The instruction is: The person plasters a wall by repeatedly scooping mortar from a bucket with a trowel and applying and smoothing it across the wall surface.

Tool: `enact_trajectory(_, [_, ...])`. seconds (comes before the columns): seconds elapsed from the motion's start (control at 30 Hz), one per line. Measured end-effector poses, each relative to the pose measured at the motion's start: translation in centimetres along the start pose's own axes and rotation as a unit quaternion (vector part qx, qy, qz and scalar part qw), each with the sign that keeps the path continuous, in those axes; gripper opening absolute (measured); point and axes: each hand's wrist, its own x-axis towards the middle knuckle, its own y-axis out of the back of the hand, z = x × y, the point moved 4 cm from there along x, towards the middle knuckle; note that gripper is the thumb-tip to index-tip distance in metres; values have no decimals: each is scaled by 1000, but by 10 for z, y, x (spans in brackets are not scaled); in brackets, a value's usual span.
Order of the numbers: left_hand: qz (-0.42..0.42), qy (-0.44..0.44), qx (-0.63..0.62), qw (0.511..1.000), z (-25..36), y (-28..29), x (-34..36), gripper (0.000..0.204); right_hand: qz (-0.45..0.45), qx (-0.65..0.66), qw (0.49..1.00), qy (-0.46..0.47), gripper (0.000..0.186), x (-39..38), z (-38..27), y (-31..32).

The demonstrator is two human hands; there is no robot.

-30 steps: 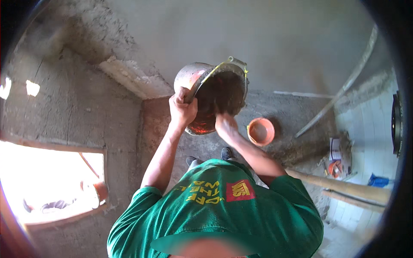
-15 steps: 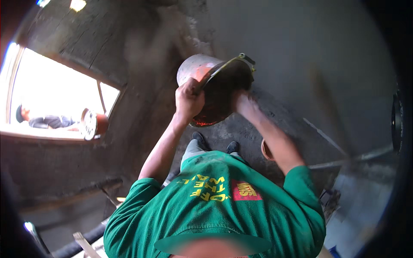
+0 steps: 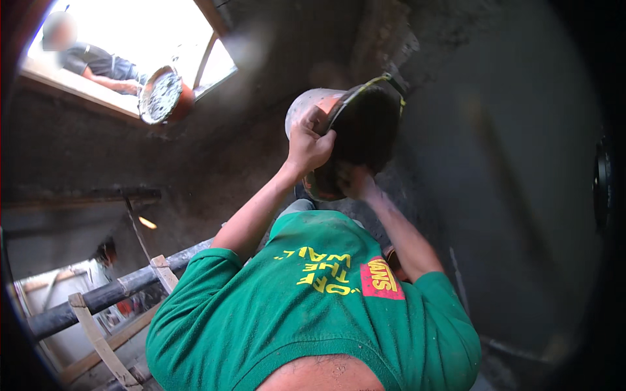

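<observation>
A bucket [image 3: 301, 107], whitish with an orange patch and a yellowish-green handle, is tipped toward me in front of my chest. Its mouth is very dark, so the contents cannot be made out. My left hand [image 3: 312, 142] is closed on the left side of its rim. At the lower part of the mouth is my right hand [image 3: 355, 181], its fingers curled and partly lost in shadow. Whether it grips the rim or something inside cannot be seen.
Upper left, another person [image 3: 104, 68] leans at a bright opening beside an orange bucket [image 3: 163, 98] crusted with grey material. Lower left, a dark pole [image 3: 117, 293] crosses a wooden ladder-like piece [image 3: 91, 329]. A grey wall [image 3: 495, 169] rises on the right.
My right hand has moved down toward the lower rim and slightly left. The bucket sits a little further right. My view has turned, bringing the pole and wooden piece into sight.
</observation>
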Motion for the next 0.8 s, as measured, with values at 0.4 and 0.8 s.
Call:
enact_trajectory(0.4, [315,4,-183,931,8,-33,-42,17,52,42,997,26,34,0,32,148])
enact_trajectory(0.8, [470,136,-4,872,-53,-1,-21,15,-193,180,950,-166,14,157,106,331])
